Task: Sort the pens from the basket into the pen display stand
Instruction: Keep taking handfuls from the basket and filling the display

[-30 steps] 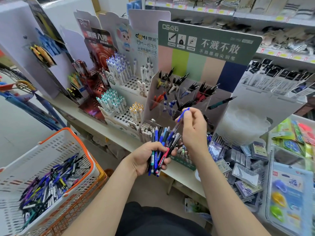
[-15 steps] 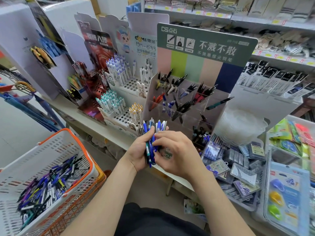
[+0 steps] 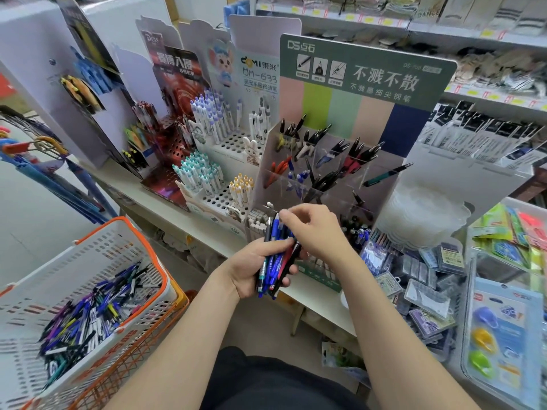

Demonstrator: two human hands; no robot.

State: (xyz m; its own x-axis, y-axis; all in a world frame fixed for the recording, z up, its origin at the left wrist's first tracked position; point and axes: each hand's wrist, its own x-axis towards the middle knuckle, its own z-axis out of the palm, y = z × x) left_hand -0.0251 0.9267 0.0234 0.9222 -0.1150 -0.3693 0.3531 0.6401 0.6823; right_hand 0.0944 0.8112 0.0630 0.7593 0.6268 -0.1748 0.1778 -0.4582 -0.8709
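Bright even shop light, soft shadows; wide-angle bending at edges, slight softness throughout.

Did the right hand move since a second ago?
Yes. Against the pen display stand, the right hand came down and left, from the lower compartments to the bundle of pens that the left hand holds.

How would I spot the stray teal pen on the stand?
Find the stand with the green header board and pastel stripes. At its right edge, one teal pen leans out to the right by itself. The others stand in bunches to its left, mostly black, red or blue.
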